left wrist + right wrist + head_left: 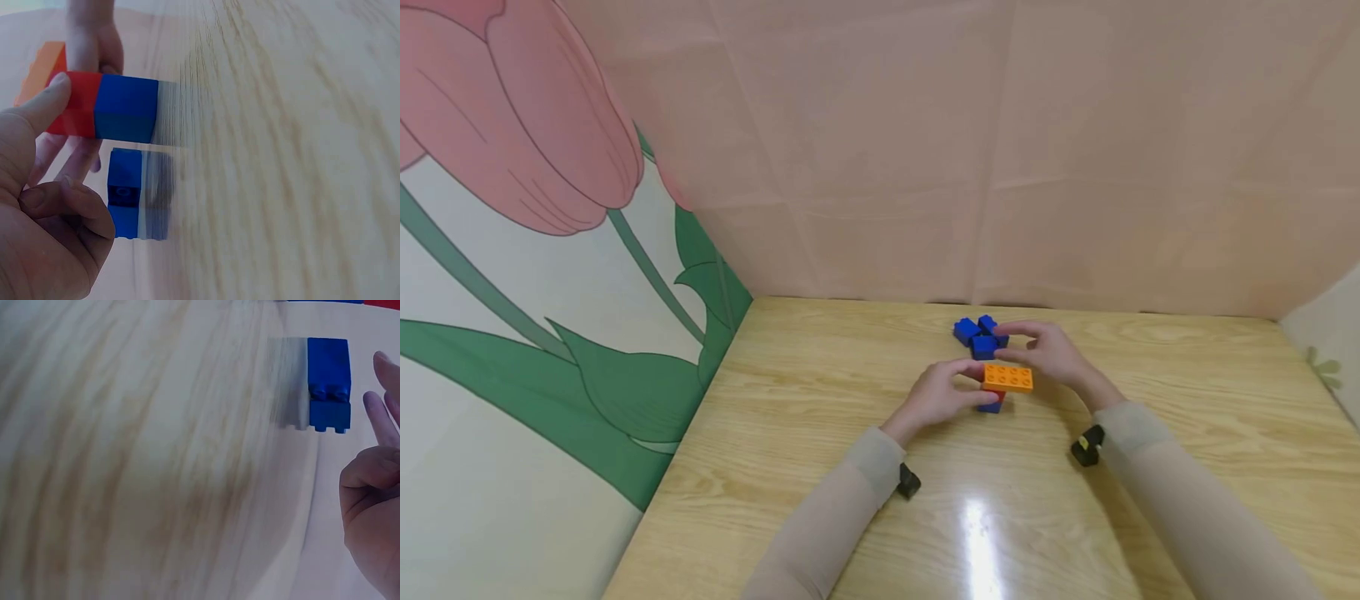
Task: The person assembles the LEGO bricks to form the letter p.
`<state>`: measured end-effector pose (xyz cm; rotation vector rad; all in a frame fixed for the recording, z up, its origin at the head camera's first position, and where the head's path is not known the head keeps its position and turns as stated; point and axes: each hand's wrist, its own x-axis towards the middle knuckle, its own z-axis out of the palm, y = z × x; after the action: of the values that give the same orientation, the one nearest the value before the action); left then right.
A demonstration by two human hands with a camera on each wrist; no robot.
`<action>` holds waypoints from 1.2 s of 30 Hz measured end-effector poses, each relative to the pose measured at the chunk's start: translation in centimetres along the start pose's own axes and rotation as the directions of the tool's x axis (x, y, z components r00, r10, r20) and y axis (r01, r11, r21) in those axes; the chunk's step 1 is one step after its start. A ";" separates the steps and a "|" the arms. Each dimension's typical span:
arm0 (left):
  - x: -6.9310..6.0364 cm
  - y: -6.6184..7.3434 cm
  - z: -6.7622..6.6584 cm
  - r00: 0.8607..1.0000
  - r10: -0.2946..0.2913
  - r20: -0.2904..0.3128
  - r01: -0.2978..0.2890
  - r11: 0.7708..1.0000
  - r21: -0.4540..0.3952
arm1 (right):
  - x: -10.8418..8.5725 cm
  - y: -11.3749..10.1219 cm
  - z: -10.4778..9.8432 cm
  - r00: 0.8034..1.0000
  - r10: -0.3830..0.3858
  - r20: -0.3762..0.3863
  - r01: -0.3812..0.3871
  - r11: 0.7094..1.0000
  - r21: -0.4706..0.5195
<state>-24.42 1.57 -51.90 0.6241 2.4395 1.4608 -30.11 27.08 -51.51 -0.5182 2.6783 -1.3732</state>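
An orange brick (1008, 377) lies on top of a red brick (998, 395), which sits on a blue brick (990, 407) standing on the table. The left hand (938, 395) grips this stack from its left side; in the left wrist view its thumb lies on the red brick (83, 90). Just behind the stack is a group of several blue bricks (983, 347). The right hand (1047, 354) reaches over the right side of that group with its fingers extended and parted; whether a fingertip touches a brick is not clear. Blue bricks (329, 362) stand beside the right hand (375, 506) in the right wrist view.
The wooden table (820, 375) ends at a pinkish cloth wall (880, 167) behind the bricks. On the left stands a panel with a painted tulip (550, 108). A pale panel (1330, 333) is at the right edge.
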 end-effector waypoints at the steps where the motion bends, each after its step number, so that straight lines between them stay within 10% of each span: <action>1: 0.0 0.0 0.0 1.000 0.001 0.000 -0.001 1.000 0.001 | 0.1 0.0 0.1 1.000 0.003 0.005 -0.002 1.000 -0.008; 36: -0.1 0.2 -0.1 1.000 -0.004 -0.018 0.004 1.000 0.025 | 0.4 -0.9 1.0 0.999 0.040 0.008 -0.039 0.998 -0.053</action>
<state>-24.32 1.52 -51.68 0.6134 2.4749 1.4429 -30.01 25.72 -51.31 -0.4725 2.7088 -1.2901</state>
